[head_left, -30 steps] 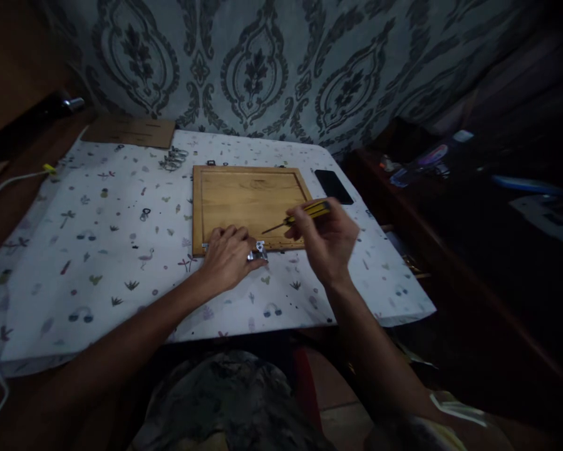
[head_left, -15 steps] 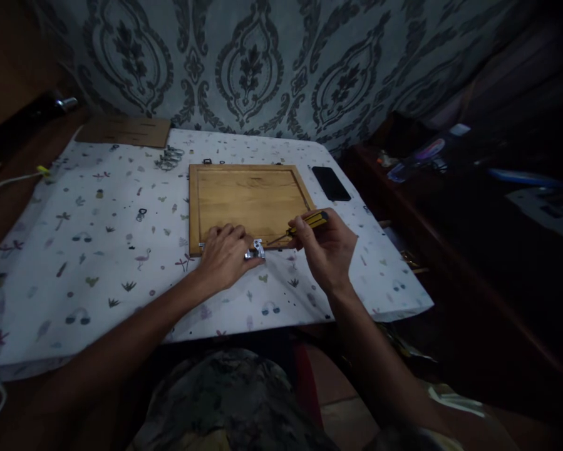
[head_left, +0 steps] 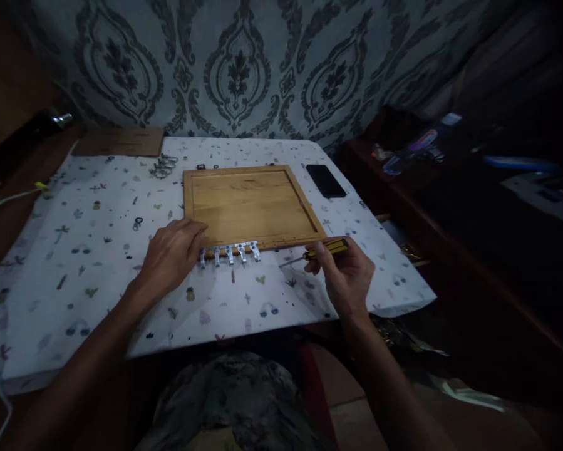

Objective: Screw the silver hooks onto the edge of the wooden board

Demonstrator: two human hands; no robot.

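Observation:
A framed wooden board [head_left: 248,203] lies flat on a patterned white tablecloth [head_left: 98,263]. Several small metal hooks [head_left: 229,254] hang in a row along its near edge. My left hand [head_left: 171,254] rests against the board's near left corner, fingers curled on the frame. My right hand [head_left: 344,272] is off the board's near right corner and holds a yellow-and-black screwdriver [head_left: 321,250]. Its tip points left, just above the cloth.
A black phone [head_left: 325,180] lies right of the board. A pile of metal hooks [head_left: 163,166] and a brown cardboard sheet [head_left: 119,142] sit at the back left. A white cable [head_left: 9,200] runs at the left. Dark cluttered shelves stand at the right.
My left hand slid left off the hooks to the board's corner, which uncovered the row. My right hand carried the screwdriver off the board, down and to the right.

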